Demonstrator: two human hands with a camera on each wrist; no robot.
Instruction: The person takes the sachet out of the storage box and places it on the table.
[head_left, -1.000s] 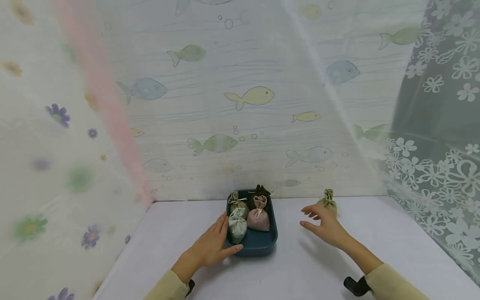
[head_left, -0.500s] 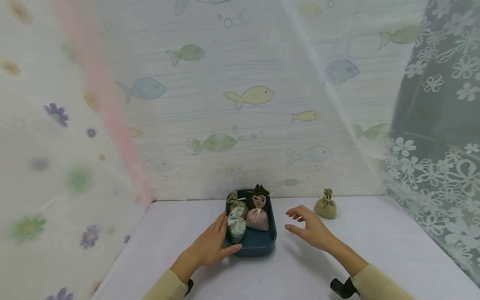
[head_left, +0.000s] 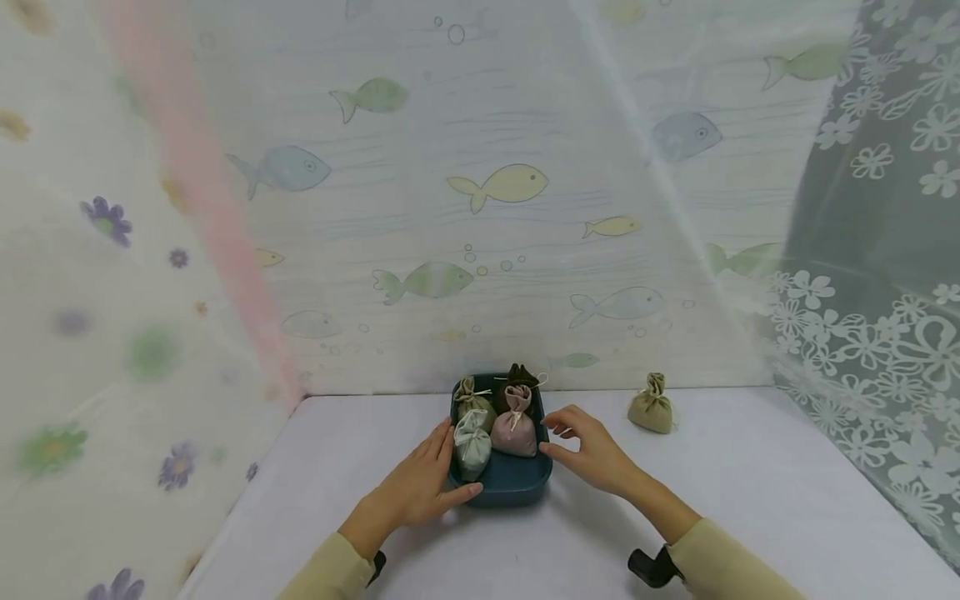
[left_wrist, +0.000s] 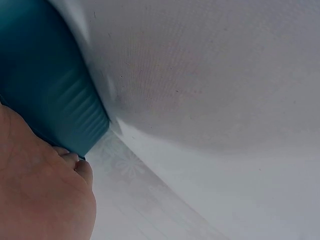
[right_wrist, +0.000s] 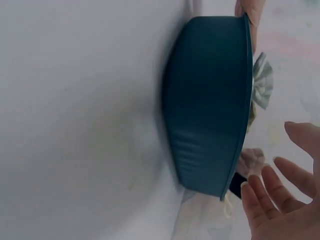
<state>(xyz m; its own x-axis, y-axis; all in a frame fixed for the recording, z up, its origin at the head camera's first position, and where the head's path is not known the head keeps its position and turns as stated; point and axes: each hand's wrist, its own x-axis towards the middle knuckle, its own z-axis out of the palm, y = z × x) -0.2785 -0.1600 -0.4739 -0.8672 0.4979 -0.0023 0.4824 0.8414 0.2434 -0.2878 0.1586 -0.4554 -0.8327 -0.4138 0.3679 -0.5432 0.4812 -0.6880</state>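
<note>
A dark teal tray [head_left: 517,493] stands on the table, holding several small drawstring pouches. Inside are a pale mint pouch [head_left: 473,454], an olive pouch [head_left: 467,400] behind it, a dusty pink pouch [head_left: 514,433] and a dark brown pouch [head_left: 522,377] at the back. My left hand [head_left: 416,487] rests with straight fingers along the tray's left wall, thumb at the front corner. Beside the right rim is my right hand [head_left: 592,450], fingers loosely bent and holding nothing; the right wrist view shows its fingertips [right_wrist: 272,180] near the rim, contact unclear.
Another olive pouch [head_left: 651,408] sits alone on the white table [head_left: 675,467], right of the tray. Fish-printed curtain [head_left: 510,250] hangs behind the table's back edge, with flowered sheets at both sides.
My right hand has moved left, from in front of the lone olive pouch to the tray's right rim. My left hand stays against the tray.
</note>
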